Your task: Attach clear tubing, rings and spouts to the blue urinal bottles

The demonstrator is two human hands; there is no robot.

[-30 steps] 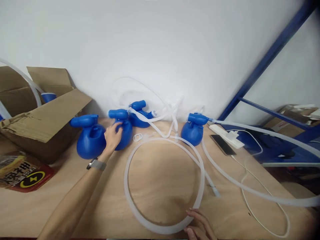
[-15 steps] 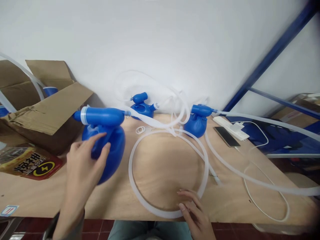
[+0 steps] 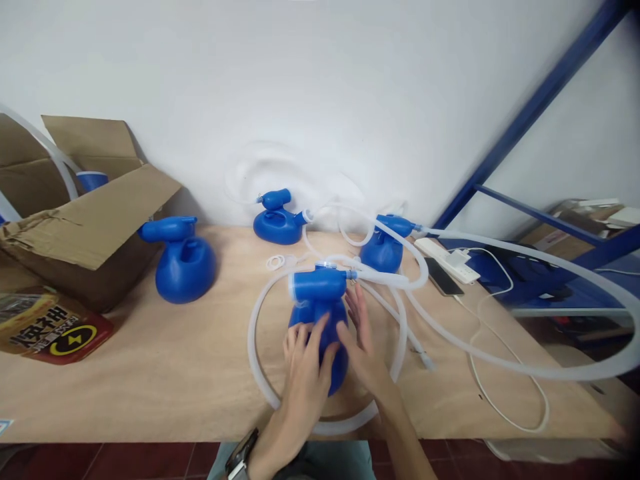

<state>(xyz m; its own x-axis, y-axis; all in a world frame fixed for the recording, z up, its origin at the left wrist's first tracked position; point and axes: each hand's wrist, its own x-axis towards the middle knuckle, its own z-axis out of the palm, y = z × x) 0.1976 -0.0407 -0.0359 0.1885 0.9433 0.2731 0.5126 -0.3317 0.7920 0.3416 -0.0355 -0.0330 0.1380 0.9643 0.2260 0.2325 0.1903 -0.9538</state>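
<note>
The left hand (image 3: 307, 375) grasps the blue bottle (image 3: 319, 288) at near centre, over the looped tube (image 3: 254, 330), apparently steadying it while the right hand (image 3: 364, 347) spreads along its right side.

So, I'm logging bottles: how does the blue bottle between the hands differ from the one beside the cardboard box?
The near bottle has the left hand on it and the right hand alongside; no hand touches the box-side bottle. A white tube extends from the near bottle's top piece; none shows on the box-side bottle. Both are blue and rounded.
</note>
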